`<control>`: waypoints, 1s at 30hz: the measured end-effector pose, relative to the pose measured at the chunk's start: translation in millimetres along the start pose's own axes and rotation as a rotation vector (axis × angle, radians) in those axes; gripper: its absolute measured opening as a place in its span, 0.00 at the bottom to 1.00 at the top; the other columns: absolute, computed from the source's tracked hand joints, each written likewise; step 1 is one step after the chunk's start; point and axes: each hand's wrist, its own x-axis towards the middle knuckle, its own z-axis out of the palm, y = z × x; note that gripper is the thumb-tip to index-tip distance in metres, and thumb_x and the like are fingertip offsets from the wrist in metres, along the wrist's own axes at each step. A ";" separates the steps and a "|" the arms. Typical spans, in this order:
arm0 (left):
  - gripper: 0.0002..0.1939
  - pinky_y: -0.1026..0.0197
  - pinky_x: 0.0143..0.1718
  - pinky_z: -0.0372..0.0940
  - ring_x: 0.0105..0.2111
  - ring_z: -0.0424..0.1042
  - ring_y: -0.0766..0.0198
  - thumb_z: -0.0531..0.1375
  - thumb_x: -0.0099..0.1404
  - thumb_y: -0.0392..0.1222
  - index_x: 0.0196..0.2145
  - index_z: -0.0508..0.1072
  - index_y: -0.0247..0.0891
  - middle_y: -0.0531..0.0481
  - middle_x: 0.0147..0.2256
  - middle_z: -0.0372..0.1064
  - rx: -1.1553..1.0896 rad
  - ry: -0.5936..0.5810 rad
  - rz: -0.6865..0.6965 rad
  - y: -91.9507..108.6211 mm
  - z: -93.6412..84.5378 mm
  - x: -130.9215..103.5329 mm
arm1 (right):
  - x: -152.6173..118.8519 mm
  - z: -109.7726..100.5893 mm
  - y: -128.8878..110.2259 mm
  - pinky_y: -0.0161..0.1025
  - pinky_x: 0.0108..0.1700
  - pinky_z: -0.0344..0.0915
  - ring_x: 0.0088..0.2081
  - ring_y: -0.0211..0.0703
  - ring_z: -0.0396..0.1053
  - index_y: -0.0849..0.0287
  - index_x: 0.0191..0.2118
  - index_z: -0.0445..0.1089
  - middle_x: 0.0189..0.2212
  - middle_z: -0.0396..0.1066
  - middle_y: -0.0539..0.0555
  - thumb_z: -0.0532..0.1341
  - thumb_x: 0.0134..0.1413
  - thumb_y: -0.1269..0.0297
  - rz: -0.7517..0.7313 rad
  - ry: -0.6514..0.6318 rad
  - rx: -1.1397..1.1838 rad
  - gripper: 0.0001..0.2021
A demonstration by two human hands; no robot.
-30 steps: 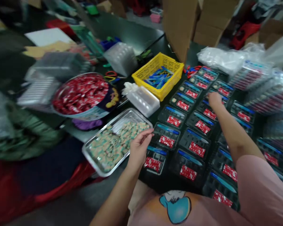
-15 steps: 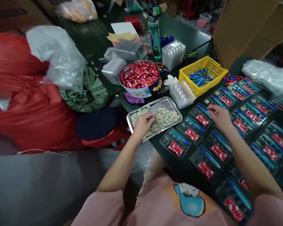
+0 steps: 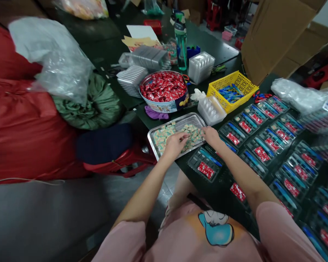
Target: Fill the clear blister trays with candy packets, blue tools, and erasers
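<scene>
A metal tray [image 3: 152, 142] lies at the table's edge, spread with small cream-and-green blocks [image 3: 164, 135]. Over its middle is my left hand [image 3: 175, 144], thumb and fingertips pinched together; what they hold is too small to make out. My right hand [image 3: 211, 136] reaches over the tray's right rim, its fingers curled down at the blocks and partly hidden. Close by, a clear plastic blister tray [image 3: 205, 164] carries a blue pen and a red dotted packet [image 3: 206, 170]. Several similar filled blister trays lie in rows to the right, some behind my right forearm.
Behind the tray stand a round tin [image 3: 164, 106] of red packets, a yellow basket [image 3: 242, 98] of blue pens, stacked clear trays [image 3: 211, 110] and a water bottle [image 3: 181, 47]. Red sacks [image 3: 24, 134] and a stool [image 3: 106, 145] are at left. A cardboard box [image 3: 276, 36] rises at right.
My right hand has moved left from above the blister trays to the metal tray. My left hand has shifted slightly right over the blocks. The whole view has turned a little.
</scene>
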 end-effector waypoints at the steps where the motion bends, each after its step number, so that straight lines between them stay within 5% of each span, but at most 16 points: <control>1: 0.11 0.59 0.41 0.65 0.35 0.72 0.60 0.60 0.59 0.35 0.39 0.78 0.41 0.49 0.35 0.75 0.014 -0.006 0.000 -1.8 -0.3 -1.4 | 1.1 0.1 0.1 0.36 0.45 0.63 0.44 0.46 0.70 0.60 0.51 0.71 0.45 0.72 0.61 0.61 0.57 0.63 0.028 -0.010 0.010 0.17; 7: 0.11 0.58 0.43 0.65 0.35 0.73 0.60 0.61 0.59 0.35 0.39 0.79 0.42 0.49 0.35 0.76 -0.011 0.010 -0.025 -6.8 -0.6 -5.3 | 0.5 -1.3 3.2 0.35 0.41 0.62 0.37 0.42 0.69 0.60 0.37 0.74 0.37 0.72 0.56 0.65 0.48 0.68 0.024 0.059 0.151 0.08; 12: 0.12 0.58 0.42 0.66 0.34 0.73 0.59 0.61 0.57 0.33 0.39 0.79 0.41 0.48 0.35 0.76 -0.160 0.054 -0.087 -1.0 4.1 -3.5 | -5.7 -1.9 1.3 0.35 0.37 0.60 0.29 0.38 0.65 0.60 0.31 0.72 0.27 0.70 0.49 0.63 0.45 0.70 -0.053 0.152 0.487 0.04; 19: 0.15 0.59 0.39 0.66 0.33 0.73 0.60 0.66 0.53 0.34 0.41 0.79 0.37 0.46 0.37 0.77 -0.554 0.065 -0.228 11.9 12.8 6.6 | -12.0 -7.4 -28.7 0.34 0.33 0.60 0.27 0.36 0.64 0.60 0.31 0.70 0.25 0.68 0.47 0.66 0.42 0.57 -0.127 0.023 1.081 0.13; 30: 0.12 0.65 0.28 0.61 0.25 0.67 0.68 0.68 0.49 0.41 0.32 0.76 0.36 0.53 0.24 0.70 -0.851 0.244 -0.426 -3.2 15.1 6.1 | -14.0 -7.1 -43.6 0.39 0.41 0.66 0.34 0.40 0.69 0.58 0.40 0.73 0.33 0.73 0.50 0.66 0.44 0.59 -0.120 0.077 1.166 0.15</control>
